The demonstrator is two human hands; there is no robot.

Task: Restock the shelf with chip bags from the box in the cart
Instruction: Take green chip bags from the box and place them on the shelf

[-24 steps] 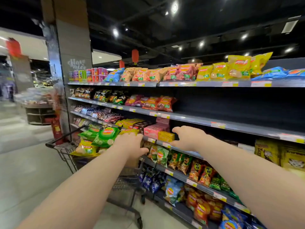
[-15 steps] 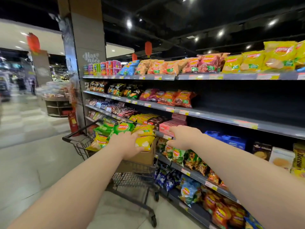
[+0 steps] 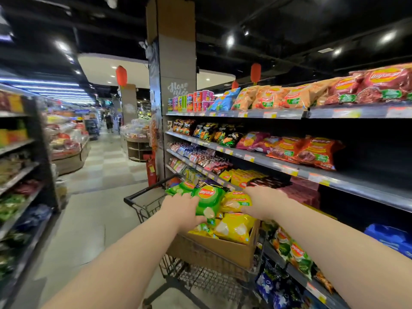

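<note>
**Right hand coming off the shelf to the cardboard box**

Both hands are now reaching over the box in the shopping cart. The left hand is gripping the green Lay's bag, thumb beneath it. The right hand is lying on a yellow chip bag; whether it is gripping, I cannot tell. The green bag is standing roughly upright, and the shelf's bare stretch is lying to its right, nearer the right arm.
</note>
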